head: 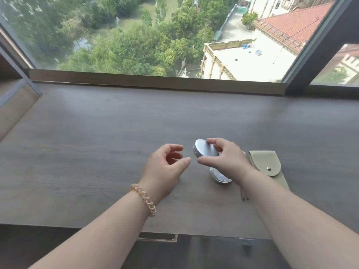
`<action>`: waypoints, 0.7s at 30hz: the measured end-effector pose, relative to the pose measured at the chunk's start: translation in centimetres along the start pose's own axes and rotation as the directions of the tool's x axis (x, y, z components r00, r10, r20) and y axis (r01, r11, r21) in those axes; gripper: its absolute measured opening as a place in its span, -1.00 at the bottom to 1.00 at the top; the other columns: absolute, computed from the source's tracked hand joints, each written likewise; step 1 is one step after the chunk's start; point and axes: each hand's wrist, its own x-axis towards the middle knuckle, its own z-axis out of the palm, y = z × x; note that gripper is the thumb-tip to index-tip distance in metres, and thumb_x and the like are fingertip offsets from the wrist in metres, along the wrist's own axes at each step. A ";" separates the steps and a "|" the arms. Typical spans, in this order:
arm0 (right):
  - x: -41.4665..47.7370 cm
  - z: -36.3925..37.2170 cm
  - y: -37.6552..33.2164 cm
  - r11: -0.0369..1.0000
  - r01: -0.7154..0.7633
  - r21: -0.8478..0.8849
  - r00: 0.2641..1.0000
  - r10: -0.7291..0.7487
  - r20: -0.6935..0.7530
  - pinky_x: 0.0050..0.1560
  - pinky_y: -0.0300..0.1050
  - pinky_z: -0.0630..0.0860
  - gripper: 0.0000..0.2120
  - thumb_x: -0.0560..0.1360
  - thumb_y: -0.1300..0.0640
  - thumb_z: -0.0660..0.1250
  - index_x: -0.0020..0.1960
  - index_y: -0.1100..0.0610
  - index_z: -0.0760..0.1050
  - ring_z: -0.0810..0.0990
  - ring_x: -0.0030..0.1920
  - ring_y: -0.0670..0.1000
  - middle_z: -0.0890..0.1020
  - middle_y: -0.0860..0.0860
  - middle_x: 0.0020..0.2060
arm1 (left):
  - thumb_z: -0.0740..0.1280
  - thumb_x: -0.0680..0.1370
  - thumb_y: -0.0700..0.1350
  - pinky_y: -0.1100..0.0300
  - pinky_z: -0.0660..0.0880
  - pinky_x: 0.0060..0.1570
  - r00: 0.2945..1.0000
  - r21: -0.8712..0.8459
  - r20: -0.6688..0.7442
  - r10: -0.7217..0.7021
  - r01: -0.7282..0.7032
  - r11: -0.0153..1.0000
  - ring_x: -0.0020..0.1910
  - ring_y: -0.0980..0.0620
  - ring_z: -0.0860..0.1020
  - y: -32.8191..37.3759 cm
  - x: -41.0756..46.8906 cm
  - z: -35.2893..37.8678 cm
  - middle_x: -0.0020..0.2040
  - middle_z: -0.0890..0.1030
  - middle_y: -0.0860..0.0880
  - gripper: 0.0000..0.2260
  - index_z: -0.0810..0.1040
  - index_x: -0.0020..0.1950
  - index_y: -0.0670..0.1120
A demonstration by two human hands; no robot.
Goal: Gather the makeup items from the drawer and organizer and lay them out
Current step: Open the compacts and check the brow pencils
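My right hand (223, 158) grips a round silver compact (204, 151), tilted on edge above the grey-brown desk (97, 142). Under that hand a second silver, shiny item (220, 176) lies on the desk, partly hidden by my wrist. A beige pouch with a snap flap (266, 164) lies just right of the hand, and thin metal tips (244, 196) stick out beside my right forearm. My left hand (167, 164) hovers a little left of the compact, fingers curled apart and holding nothing. A coiled hair tie sits on my left wrist.
A large window (155, 35) with a low sill runs along the desk's far edge. An open drawer (194, 247) shows below the desk's front edge. A slanted panel (17, 98) stands at the far left.
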 end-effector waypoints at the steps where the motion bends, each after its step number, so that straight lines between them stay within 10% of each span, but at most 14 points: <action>1: -0.4 -1.6 -0.6 0.990 -0.002 0.139 0.998 -0.006 0.058 0.28 -0.05 0.39 -0.33 0.08 -0.21 0.50 0.19 -0.18 0.50 0.52 0.18 -0.10 0.59 -0.15 0.09 | 0.47 0.40 -0.02 0.33 0.48 -0.12 0.999 -0.077 0.030 -0.027 0.029 0.997 -0.06 0.13 0.58 0.4 -0.2 0.6 0.01 0.61 -0.01 -0.69 0.54 0.12 0.05; 6: -2.8 -7.7 -2.8 0.902 0.104 0.419 0.911 -0.255 0.323 0.06 -0.20 0.53 -0.54 0.35 0.14 0.52 0.23 0.05 0.54 0.66 0.03 -0.08 0.69 0.03 0.01 | 0.44 0.31 0.12 0.15 0.50 -0.05 0.939 -0.555 0.341 -0.039 0.235 0.798 0.02 -0.04 0.61 2.7 -0.7 4.0 0.16 0.61 -0.06 -0.36 0.40 0.35 0.02; 12: -4.9 -11.4 -3.7 0.886 0.211 0.413 0.869 -0.363 0.335 0.08 -0.20 0.54 -0.61 0.43 0.17 0.44 0.26 0.07 0.53 0.65 0.07 -0.06 0.70 0.00 0.03 | 0.56 0.27 0.03 0.10 0.56 -0.01 0.908 -0.670 0.400 0.123 0.198 0.716 0.02 -0.19 0.61 5.3 -1.5 6.0 0.09 0.62 -0.17 -0.30 0.41 0.34 -0.10; 21: -7.3 -13.1 -5.9 0.743 0.642 -0.188 0.766 -0.616 0.183 0.28 -0.10 0.36 -0.62 0.45 0.00 0.29 0.27 -0.07 0.50 0.56 0.13 -0.12 0.65 -0.12 0.08 | 0.48 0.30 -0.10 0.11 0.58 -0.08 0.943 -0.697 0.300 0.146 0.111 0.708 -0.20 -0.05 0.63 7.3 -2.9 5.8 -0.07 0.62 -0.11 -0.53 0.51 0.19 -0.11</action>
